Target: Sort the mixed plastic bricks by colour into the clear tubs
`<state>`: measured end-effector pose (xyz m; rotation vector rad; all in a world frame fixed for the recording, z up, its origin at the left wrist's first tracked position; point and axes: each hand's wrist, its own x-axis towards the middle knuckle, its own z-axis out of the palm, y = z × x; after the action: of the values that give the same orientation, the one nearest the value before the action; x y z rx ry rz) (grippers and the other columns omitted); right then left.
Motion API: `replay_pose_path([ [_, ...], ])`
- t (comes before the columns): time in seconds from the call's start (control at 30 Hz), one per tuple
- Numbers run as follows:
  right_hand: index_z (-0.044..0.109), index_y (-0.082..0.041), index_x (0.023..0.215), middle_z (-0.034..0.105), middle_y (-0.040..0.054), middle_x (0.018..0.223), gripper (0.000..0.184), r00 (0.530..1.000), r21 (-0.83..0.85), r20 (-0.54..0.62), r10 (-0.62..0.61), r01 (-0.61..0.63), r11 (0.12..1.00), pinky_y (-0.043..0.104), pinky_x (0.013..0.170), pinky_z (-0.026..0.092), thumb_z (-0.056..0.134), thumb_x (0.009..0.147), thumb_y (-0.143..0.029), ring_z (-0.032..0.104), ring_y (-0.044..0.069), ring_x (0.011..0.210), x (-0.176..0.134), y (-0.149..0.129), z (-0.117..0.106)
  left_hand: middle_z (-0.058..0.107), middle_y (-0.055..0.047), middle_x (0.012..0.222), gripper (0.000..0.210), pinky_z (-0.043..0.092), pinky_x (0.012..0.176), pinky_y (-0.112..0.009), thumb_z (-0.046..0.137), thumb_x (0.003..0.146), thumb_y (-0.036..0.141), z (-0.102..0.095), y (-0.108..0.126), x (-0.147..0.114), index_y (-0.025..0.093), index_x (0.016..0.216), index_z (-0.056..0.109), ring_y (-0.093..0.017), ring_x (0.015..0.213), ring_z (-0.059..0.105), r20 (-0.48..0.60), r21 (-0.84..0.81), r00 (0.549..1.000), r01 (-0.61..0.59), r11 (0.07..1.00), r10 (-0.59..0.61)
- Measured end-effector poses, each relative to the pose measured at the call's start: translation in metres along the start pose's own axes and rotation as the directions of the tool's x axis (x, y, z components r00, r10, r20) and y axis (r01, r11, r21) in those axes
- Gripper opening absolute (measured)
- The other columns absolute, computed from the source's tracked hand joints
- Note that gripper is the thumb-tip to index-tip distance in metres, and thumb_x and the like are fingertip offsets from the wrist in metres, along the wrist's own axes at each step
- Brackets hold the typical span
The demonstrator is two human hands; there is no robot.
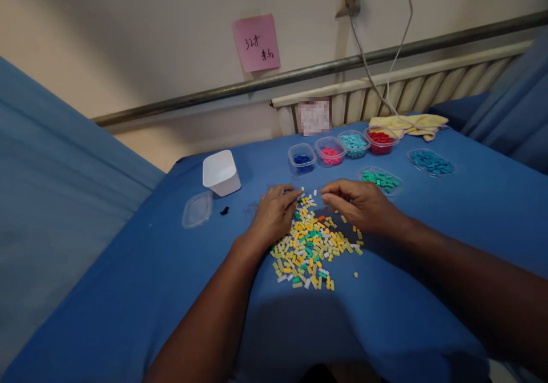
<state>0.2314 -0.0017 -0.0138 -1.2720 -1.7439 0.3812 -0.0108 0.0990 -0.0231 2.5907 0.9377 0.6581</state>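
Note:
A heap of small toy building bricks [314, 237], mostly yellow with some white and green ones, lies spread on the blue cloth. My left hand [276, 213] rests along the heap's upper left edge, palm down, fingers stretched out and touching bricks near the top. Over the upper right side is my right hand [362, 201], its thumb and forefinger drawn close together. Whatever is between those fingertips is too small to make out. Just left of them lies a loose white brick [315, 192]. An orange-red brick [322, 218] shows among the yellow ones.
Behind the heap stand clear tubs of dark blue [303, 169], pink [331, 163], light blue [353, 153] and red pieces [381, 150]. Green [379, 180] and teal pieces [432, 163] sit rightward. A white box [226, 189], clear lid [197, 220] and black item [225, 210] lie left.

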Motion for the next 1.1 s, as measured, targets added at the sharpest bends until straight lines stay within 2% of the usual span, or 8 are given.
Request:
replay_pose_path([
  [0.13,0.081,-0.025,0.108,0.083,0.0016,0.093,0.02,0.995,-0.005,0.101,-0.001,0.002,1.0,0.032,0.074,0.056,0.065,0.105,-0.037,0.073,0.019,0.076,-0.002,0.003,0.003,0.069,-0.015,0.144,0.037,0.046,0.115,-0.052,0.052,0.107,0.025,0.004,-0.015,0.004,0.022,0.131,0.08,-0.033,0.133,0.062,0.088,0.179,0.996,-0.037,0.983,0.021],
  [0.3,0.08,-0.025,0.106,0.083,0.0006,0.091,0.018,0.985,0.006,0.17,0.013,-0.014,1.0,0.031,0.071,0.053,0.065,0.104,-0.034,0.073,0.019,0.077,-0.003,0.009,0.006,0.072,-0.013,0.139,0.028,0.046,0.116,-0.054,0.059,0.1,0.023,-0.002,-0.003,0.002,0.022,0.117,0.082,-0.033,0.131,0.065,0.099,0.191,0.995,-0.047,0.98,0.028],
  [0.57,0.079,-0.024,0.105,0.082,0.0014,0.092,0.014,0.981,0.009,0.195,-0.002,0.0,1.0,0.03,0.071,0.053,0.065,0.1,-0.024,0.074,0.018,0.078,-0.005,0.015,0.01,0.074,-0.014,0.131,0.015,0.048,0.114,-0.053,0.066,0.088,0.017,0.004,0.003,0.01,0.02,0.099,0.076,-0.034,0.125,0.067,0.094,0.006,0.987,0.13,0.991,-0.13],
  [0.67,0.078,-0.023,0.103,0.082,0.0028,0.095,0.012,0.982,0.024,0.19,-0.002,-0.003,1.0,0.03,0.071,0.054,0.067,0.1,-0.023,0.075,0.018,0.08,-0.006,0.017,0.012,0.074,-0.013,0.127,0.01,0.047,0.114,-0.052,0.067,0.088,0.016,0.002,0.003,0.01,0.02,0.096,0.073,-0.032,0.123,0.067,0.02,-0.04,0.99,0.143,0.989,-0.142],
  [0.73,0.077,-0.024,0.101,0.082,0.0028,0.093,0.01,0.981,0.044,0.194,0.018,-0.027,0.999,0.031,0.07,0.055,0.068,0.1,-0.025,0.075,0.019,0.079,-0.007,0.016,0.014,0.074,-0.011,0.123,0.01,0.048,0.112,-0.048,0.067,0.091,0.02,-0.002,0.008,0.009,0.02,0.099,0.073,-0.029,0.121,0.067,-0.039,-0.153,0.988,0.143,0.978,-0.151],
  [0.8,0.077,-0.024,0.103,0.082,0.0023,0.093,0.009,0.982,0.087,0.185,0.04,-0.057,0.995,0.031,0.07,0.056,0.069,0.101,-0.028,0.076,0.019,0.079,-0.007,0.014,0.016,0.075,-0.008,0.113,0.013,0.052,0.103,-0.042,0.068,0.095,0.027,-0.004,0.017,0.007,0.02,0.104,0.074,-0.025,0.109,0.069,-0.03,-0.35,0.98,0.172,0.921,-0.194],
  [0.9,0.074,-0.025,0.117,0.083,0.0023,0.098,0.017,0.987,0.168,0.145,0.064,-0.088,0.982,0.033,0.074,0.06,0.069,0.102,-0.032,0.078,0.02,0.084,-0.008,0.009,0.019,0.075,-0.005,0.1,0.02,0.054,0.086,-0.034,0.072,0.095,0.036,-0.003,0.032,0.005,0.019,0.107,0.075,-0.019,0.09,0.068,0.074,-0.594,0.971,0.225,0.773,-0.226],
  [1.1,0.074,-0.025,0.121,0.084,0.0044,0.105,0.023,0.985,0.2,0.134,0.105,-0.131,0.971,0.035,0.078,0.063,0.071,0.099,-0.031,0.081,0.022,0.09,-0.009,0.01,0.023,0.074,-0.003,0.093,0.023,0.051,0.081,-0.029,0.08,0.087,0.034,0.003,0.034,0.005,0.017,0.103,0.075,-0.015,0.084,0.065,0.043,-0.677,0.951,0.253,0.691,-0.306],
])
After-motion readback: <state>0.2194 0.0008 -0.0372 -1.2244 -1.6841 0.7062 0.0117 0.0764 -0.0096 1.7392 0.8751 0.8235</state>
